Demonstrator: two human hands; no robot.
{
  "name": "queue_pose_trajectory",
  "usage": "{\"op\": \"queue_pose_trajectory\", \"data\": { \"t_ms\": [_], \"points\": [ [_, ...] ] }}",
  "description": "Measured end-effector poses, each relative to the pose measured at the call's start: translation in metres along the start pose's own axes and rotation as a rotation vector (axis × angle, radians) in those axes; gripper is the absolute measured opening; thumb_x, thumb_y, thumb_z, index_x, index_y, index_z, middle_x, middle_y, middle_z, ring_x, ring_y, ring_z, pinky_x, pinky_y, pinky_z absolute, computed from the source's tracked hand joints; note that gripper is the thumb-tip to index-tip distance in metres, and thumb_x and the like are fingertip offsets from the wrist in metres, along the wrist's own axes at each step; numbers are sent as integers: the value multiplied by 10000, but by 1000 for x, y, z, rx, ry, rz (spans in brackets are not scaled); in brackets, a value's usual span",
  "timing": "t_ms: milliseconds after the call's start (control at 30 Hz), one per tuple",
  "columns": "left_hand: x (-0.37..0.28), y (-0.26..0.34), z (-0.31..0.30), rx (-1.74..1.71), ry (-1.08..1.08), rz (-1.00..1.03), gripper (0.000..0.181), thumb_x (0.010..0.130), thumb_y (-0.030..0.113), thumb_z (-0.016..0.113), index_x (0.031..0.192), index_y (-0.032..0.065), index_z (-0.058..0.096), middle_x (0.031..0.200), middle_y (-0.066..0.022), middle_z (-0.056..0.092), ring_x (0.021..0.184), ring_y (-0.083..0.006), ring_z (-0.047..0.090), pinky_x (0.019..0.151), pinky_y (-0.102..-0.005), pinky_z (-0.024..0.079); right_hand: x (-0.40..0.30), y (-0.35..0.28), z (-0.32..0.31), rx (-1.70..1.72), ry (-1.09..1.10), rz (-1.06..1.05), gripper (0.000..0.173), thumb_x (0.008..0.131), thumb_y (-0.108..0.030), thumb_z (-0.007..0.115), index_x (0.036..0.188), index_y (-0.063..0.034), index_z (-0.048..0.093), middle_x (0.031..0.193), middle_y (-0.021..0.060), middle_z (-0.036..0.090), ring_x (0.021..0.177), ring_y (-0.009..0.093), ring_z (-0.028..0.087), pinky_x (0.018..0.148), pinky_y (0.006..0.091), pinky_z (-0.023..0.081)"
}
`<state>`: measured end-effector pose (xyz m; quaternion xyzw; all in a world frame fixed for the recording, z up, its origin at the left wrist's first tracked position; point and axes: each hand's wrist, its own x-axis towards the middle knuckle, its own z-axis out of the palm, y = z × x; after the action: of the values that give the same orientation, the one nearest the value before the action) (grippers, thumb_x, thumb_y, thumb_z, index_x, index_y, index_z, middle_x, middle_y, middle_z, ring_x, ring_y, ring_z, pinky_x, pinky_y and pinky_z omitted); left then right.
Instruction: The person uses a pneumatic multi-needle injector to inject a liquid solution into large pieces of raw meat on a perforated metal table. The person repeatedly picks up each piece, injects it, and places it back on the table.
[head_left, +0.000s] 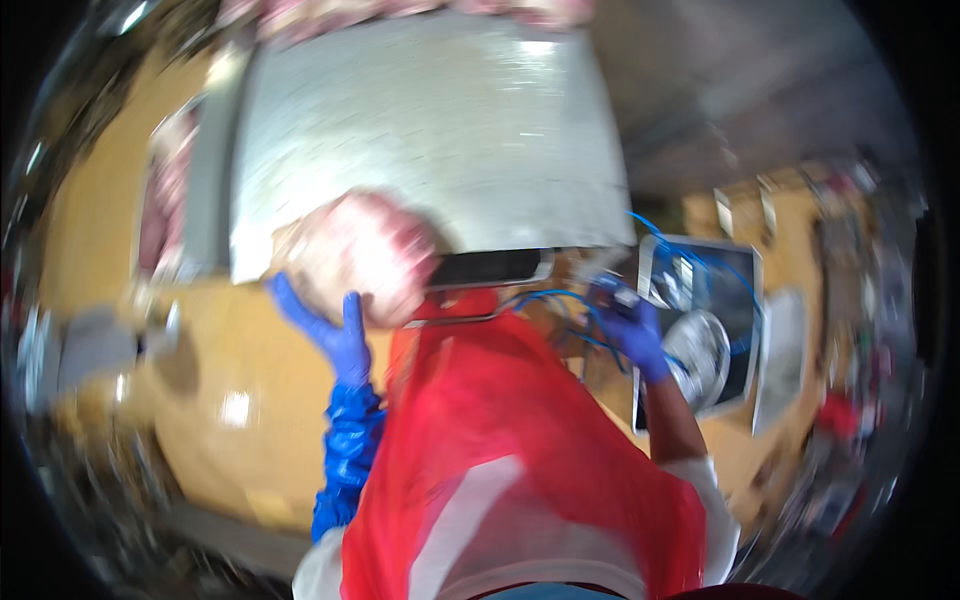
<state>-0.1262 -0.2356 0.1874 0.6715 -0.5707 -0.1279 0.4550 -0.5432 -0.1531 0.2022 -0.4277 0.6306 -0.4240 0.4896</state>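
A large pale-pink piece of raw meat (360, 255) lies at the near left edge of a light cutting board (435, 135), partly over that edge. My left hand (334, 334), in a blue glove with a blue sleeve, is at the meat's near side, fingers spread; whether it touches the meat is blurred. My right hand (630, 319), also blue-gloved, is closed around a dark tool (616, 294) off the board's near right corner. The tool's kind cannot be told. A blue cable or hose (551, 292) runs beside that hand.
More meat (169, 195) lies in a container left of the board, and further pieces (420, 9) line its far edge. A dark tray (491, 268) sits at the near edge. On the right stands a white-rimmed bin (757, 315) with a clear round object inside. The floor is yellowish.
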Motion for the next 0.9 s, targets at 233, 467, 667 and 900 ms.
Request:
{"op": "queue_pose_trajectory", "data": {
  "t_ms": [233,467,667,900],
  "points": [
    [31,-77,33,299,542,205,911,889,653,634,1464,-36,479,1414,-326,520,1288,-442,536,1067,-507,463,67,-53,52,-510,-88,78,278,774,-243,670,906,-5,728,811,240,702,754,367,701,705,474,539],
    [72,-162,54,185,345,97,950,837,718,662,1565,174,389,1488,-351,421,1373,-460,455,1030,-696,393,68,-35,72,-606,-57,-53,281,784,-223,673,974,-19,705,877,241,706,839,403,689,759,484,532],
    [101,-87,35,302,39,-195,1096,764,767,681,1537,40,408,1416,-306,525,1332,-426,503,1076,-562,422,107,-61,67,-490,-156,-12,302,794,-250,716,946,11,720,724,184,689,684,314,684,649,443,526],
    [160,-59,63,101,-113,-77,1050,856,619,714,1501,-127,354,1535,-306,416,1394,-405,454,1183,-442,352,220,-55,25,-253,-431,225,239,842,-315,801,851,-90,720,721,9,647,575,136,568,514,319,449]
  ]
}}
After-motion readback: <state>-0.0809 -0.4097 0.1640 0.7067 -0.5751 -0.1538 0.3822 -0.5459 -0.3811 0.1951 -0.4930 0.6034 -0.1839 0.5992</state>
